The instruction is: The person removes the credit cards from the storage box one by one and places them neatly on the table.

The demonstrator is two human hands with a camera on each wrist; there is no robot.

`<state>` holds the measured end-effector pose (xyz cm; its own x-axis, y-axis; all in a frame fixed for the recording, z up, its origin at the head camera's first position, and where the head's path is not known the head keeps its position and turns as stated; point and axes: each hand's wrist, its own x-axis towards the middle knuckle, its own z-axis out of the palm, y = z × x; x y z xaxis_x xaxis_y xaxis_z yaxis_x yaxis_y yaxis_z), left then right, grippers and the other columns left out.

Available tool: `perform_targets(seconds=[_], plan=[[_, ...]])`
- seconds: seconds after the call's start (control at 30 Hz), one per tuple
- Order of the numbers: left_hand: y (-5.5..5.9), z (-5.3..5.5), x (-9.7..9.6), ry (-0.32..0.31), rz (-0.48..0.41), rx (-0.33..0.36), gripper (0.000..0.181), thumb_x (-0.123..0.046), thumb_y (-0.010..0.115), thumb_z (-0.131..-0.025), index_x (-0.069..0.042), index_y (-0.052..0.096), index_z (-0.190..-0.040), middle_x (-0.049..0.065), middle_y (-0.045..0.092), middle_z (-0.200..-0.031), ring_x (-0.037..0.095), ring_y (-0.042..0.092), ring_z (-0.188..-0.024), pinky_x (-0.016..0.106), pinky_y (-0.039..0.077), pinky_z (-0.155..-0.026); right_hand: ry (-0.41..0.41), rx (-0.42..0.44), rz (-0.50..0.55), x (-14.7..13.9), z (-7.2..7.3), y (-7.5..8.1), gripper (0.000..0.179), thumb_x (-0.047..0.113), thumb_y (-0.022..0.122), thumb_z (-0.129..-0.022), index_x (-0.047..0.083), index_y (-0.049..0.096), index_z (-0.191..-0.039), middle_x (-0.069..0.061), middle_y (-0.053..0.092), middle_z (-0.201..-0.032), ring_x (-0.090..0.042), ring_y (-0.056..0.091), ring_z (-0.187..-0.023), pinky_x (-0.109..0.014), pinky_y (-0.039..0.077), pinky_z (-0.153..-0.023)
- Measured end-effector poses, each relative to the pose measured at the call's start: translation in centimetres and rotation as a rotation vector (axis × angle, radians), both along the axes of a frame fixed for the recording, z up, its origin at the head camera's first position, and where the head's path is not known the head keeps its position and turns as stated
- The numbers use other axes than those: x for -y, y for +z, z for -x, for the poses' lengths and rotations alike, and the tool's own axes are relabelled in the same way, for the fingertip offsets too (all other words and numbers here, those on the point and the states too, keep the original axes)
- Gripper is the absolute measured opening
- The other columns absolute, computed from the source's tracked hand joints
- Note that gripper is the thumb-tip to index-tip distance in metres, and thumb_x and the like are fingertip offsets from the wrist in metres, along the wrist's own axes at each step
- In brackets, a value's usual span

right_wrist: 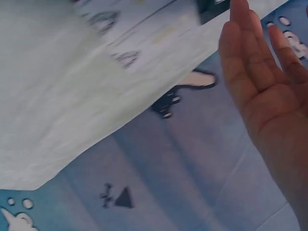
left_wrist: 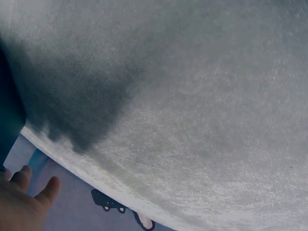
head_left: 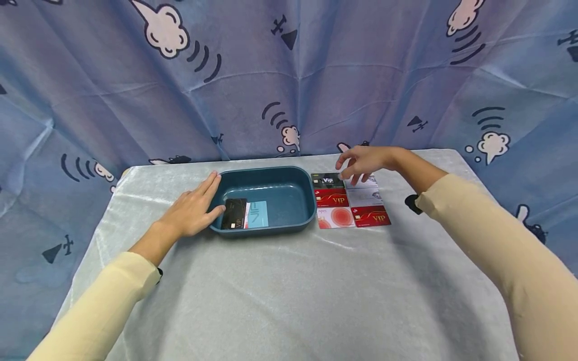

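Note:
A dark teal plastic box (head_left: 271, 230) stands on the table, with a black VIP card (head_left: 234, 213) and a light blue card (head_left: 258, 214) leaning in its near left part; a sliver of a white and red card shows between them. My left hand (head_left: 191, 205) rests on the box's left end, fingers straight along the rim and thumb over the edge near the black card. Over the far cards hovers my right hand (head_left: 363, 161), fingers loosely bent, holding nothing visible. Beneath its fingertips lie a black Vip card (head_left: 326, 181) and silver-white cards (head_left: 366, 196), partly hidden.
Beside the box's right end, the flat card group also holds a red VIP card (head_left: 331, 199), a pink card (head_left: 335, 218) and another red VIP card (head_left: 371, 216). A pale cloth covers the table (head_left: 289, 296). A blue patterned curtain (head_left: 253, 90) hangs behind its far edge.

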<state>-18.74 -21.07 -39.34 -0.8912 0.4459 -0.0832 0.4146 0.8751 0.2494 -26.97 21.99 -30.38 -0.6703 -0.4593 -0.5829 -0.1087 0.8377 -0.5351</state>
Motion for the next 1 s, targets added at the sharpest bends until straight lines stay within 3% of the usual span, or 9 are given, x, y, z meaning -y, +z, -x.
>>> perform_targets(seconds=[0.2, 0.43, 0.67, 1.0], plan=[[0.1, -0.1, 0.0, 0.000, -0.001, 0.001, 0.078, -0.042, 0.044, -0.104, -0.009, 0.001, -0.160, 0.012, 0.000, -0.167, 0.034, 0.018, -0.150, 0.067, 0.025, -0.110, 0.015, 0.015, 0.115, 3.3, 0.2, 0.4, 0.054, 0.028, 0.059, -0.097, 0.000, 0.045, -0.141, -0.024, 0.056, -0.131, -0.031, 0.066, -0.104, -0.047, 0.053, -0.094], [-0.1, 0.0, 0.1, 0.006, 0.001, -0.001, 0.078, -0.042, 0.043, -0.104, -0.009, 0.001, -0.160, 0.013, 0.002, -0.167, 0.034, 0.018, -0.150, 0.066, 0.025, -0.110, -0.032, 0.014, 0.175, 6.3, 0.1, -0.3, 0.055, 0.031, 0.060, -0.098, 0.001, 0.045, -0.141, -0.022, 0.062, -0.121, -0.035, 0.065, -0.106, -0.045, 0.052, -0.095], [-0.1, 0.0, 0.1, 0.011, 0.003, 0.006, 0.078, -0.042, 0.043, -0.104, -0.010, 0.000, -0.161, 0.013, 0.002, -0.167, 0.035, 0.020, -0.149, 0.067, 0.024, -0.111, -0.057, -0.055, 0.183, 7.3, 0.3, -0.8, 0.047, 0.030, 0.061, -0.098, 0.002, 0.051, -0.135, -0.022, 0.062, -0.113, -0.029, 0.066, -0.093, -0.044, 0.054, -0.091], [-0.3, 0.1, 0.1, 0.010, -0.018, -0.020, 0.079, -0.043, 0.045, -0.102, -0.009, 0.004, -0.161, 0.013, 0.005, -0.167, 0.035, 0.021, -0.149, 0.066, 0.027, -0.109, -0.063, 0.021, 0.235, 9.0, 0.1, -1.0, 0.043, 0.025, 0.060, -0.099, 0.001, 0.051, -0.133, -0.028, 0.060, -0.118, -0.035, 0.066, -0.101, -0.042, 0.054, -0.091]])
